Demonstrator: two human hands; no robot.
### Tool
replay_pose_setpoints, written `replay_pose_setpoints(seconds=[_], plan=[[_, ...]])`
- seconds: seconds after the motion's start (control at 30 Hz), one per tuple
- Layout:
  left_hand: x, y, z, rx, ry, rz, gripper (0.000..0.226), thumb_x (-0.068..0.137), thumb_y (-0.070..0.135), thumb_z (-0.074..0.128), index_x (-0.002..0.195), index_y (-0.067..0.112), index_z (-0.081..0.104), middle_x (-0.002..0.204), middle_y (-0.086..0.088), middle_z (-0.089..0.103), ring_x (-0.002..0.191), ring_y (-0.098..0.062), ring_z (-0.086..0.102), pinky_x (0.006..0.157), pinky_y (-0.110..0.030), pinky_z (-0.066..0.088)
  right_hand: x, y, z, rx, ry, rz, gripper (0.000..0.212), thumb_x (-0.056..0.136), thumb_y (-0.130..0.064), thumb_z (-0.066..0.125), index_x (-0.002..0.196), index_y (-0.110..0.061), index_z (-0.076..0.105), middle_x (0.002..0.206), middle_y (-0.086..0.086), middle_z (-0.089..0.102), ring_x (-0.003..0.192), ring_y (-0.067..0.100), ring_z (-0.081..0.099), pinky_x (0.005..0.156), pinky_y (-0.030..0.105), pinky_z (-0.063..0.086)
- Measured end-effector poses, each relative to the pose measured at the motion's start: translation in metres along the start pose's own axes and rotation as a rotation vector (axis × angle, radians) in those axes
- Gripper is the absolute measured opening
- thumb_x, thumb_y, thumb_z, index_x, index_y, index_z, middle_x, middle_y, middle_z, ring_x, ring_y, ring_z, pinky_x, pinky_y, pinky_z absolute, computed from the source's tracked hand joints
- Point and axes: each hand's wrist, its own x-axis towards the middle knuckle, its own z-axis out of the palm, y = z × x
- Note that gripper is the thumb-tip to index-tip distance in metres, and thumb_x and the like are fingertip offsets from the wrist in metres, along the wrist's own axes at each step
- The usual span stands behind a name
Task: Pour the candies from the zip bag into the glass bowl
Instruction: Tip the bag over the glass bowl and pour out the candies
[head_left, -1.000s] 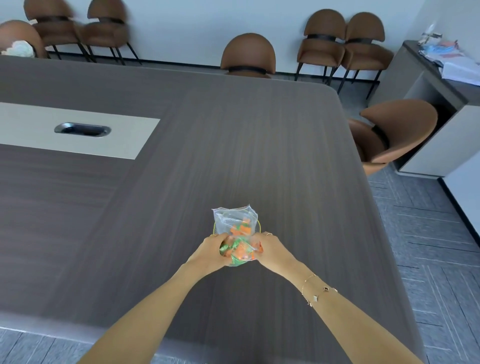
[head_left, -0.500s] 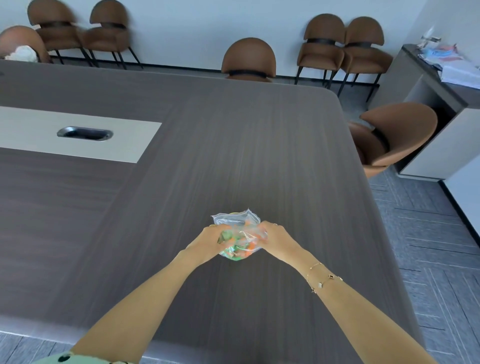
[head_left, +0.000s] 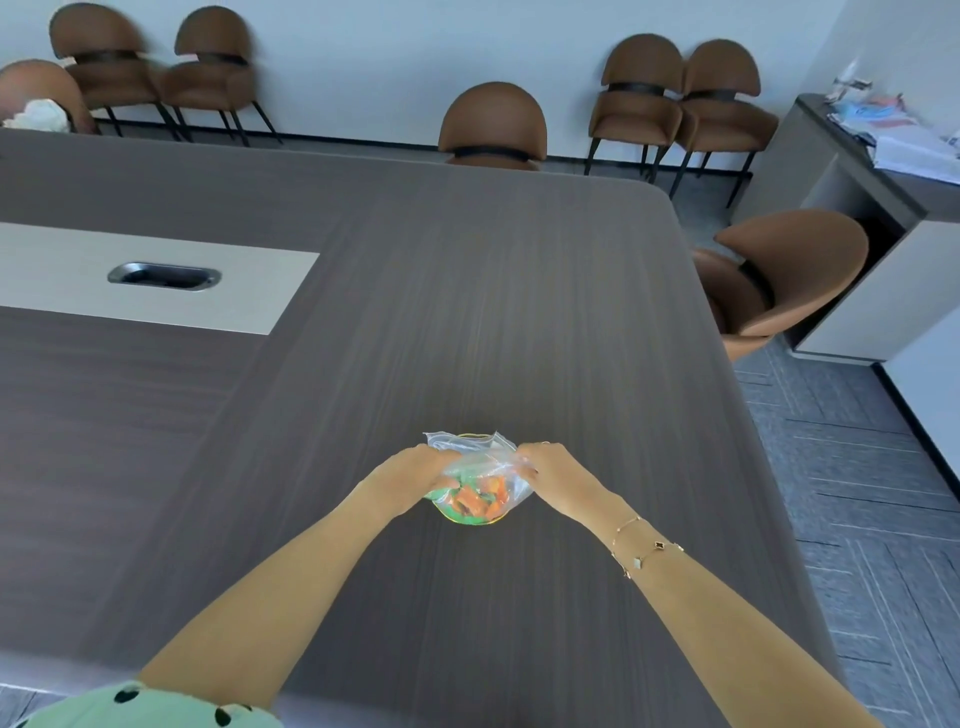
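Nearest the camera, two bare forearms reach out over the dark wood-grain bench (head_left: 467, 312), a thin bracelet (head_left: 644, 548) on the right wrist. The left hand (head_left: 410, 475) and right hand (head_left: 545, 467) each have their fingers pinched shut on an opposite side of the clear zip bag (head_left: 480, 467), which is held just above the glass bowl (head_left: 470, 517); only the bowl's greenish rim shows beneath the plastic. The orange and green candies (head_left: 478, 496) sit bunched low in the bag, over the bowl. The bag's crumpled far edge rises away from the person, its long axis running roughly left to right between the hands; where the mouth is, and whether it is open, cannot be told. This looks like the pouring step, hardly begun. Next the bag likely needs tipping so its opening faces down inside the rim. Beyond stand brown chairs (head_left: 493, 124).
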Motion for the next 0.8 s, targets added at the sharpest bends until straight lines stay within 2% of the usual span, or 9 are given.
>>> replay_pose_setpoints(seconds=[0.07, 0.17, 0.33, 0.47, 0.53, 0.63, 0.8], plan=[[0.001, -0.001, -0.003, 0.092, 0.04, -0.002, 0.033, 0.097, 0.029, 0.046, 0.124, 0.009, 0.048, 0.119, -0.016, 0.06, 0.108, -0.031, 0.059, 0.089, -0.037, 0.046, 0.002, 0.0, 0.0, -0.004, 0.011, -0.002, 0.022, 0.095, -0.01, 0.041, 0.078, -0.006, 0.055, 0.076, 0.008, 0.052, 0.066, 0.023, 0.045, 0.05, 0.025, 0.028], [0.004, -0.002, -0.006, 0.158, 0.068, 0.02, 0.04, 0.095, 0.035, 0.051, 0.12, 0.004, 0.05, 0.114, -0.021, 0.06, 0.105, -0.037, 0.058, 0.085, -0.04, 0.047, 0.003, 0.0, -0.002, -0.012, 0.019, 0.004, 0.024, 0.095, -0.009, 0.042, 0.071, -0.008, 0.046, 0.072, 0.007, 0.049, 0.063, 0.022, 0.041, 0.048, 0.025, 0.025], [0.007, -0.002, -0.012, 0.265, 0.075, 0.006, 0.044, 0.095, 0.039, 0.049, 0.106, -0.003, 0.057, 0.106, -0.02, 0.064, 0.099, -0.036, 0.062, 0.079, -0.039, 0.048, 0.001, -0.005, -0.007, -0.009, 0.043, -0.013, 0.046, 0.095, -0.008, 0.043, 0.054, -0.024, 0.029, 0.057, -0.006, 0.034, 0.048, 0.01, 0.028, 0.046, 0.022, 0.021], [0.004, -0.002, -0.013, 0.22, 0.114, 0.052, 0.034, 0.097, 0.033, 0.046, 0.094, 0.001, 0.057, 0.085, -0.012, 0.053, 0.082, -0.032, 0.056, 0.067, -0.032, 0.034, -0.001, -0.008, -0.01, 0.012, 0.058, 0.002, 0.04, 0.094, -0.006, 0.042, 0.057, -0.019, 0.036, 0.055, -0.007, 0.035, 0.047, 0.009, 0.028, 0.045, 0.021, 0.02], [0.001, -0.006, -0.011, 0.169, 0.147, 0.1, 0.028, 0.098, 0.03, 0.045, 0.082, 0.007, 0.05, 0.083, -0.006, 0.05, 0.076, -0.025, 0.049, 0.067, -0.031, 0.033, -0.001, -0.006, -0.011, 0.023, 0.058, 0.018, 0.031, 0.093, -0.004, 0.04, 0.063, -0.012, 0.042, 0.057, -0.006, 0.038, 0.048, 0.01, 0.03, 0.045, 0.021, 0.021], [-0.002, -0.015, -0.008, 0.061, 0.164, 0.156, 0.027, 0.099, 0.03, 0.043, 0.085, 0.009, 0.05, 0.083, 0.002, 0.045, 0.076, -0.019, 0.045, 0.068, -0.03, 0.034, 0.0, -0.002, -0.013, 0.061, 0.063, 0.041, 0.022, 0.092, -0.004, 0.038, 0.075, -0.001, 0.052, 0.064, 0.001, 0.045, 0.054, 0.017, 0.034, 0.048, 0.025, 0.024], [-0.007, -0.021, -0.009, -0.009, 0.154, 0.19, 0.026, 0.1, 0.029, 0.041, 0.091, 0.01, 0.055, 0.085, 0.003, 0.046, 0.076, -0.016, 0.044, 0.068, -0.028, 0.033, 0.001, -0.005, -0.02, 0.04, 0.001, 0.018, 0.039, 0.094, -0.007, 0.039, 0.059, -0.023, 0.04, 0.061, -0.007, 0.043, 0.053, 0.011, 0.037, 0.05, 0.024, 0.027]])
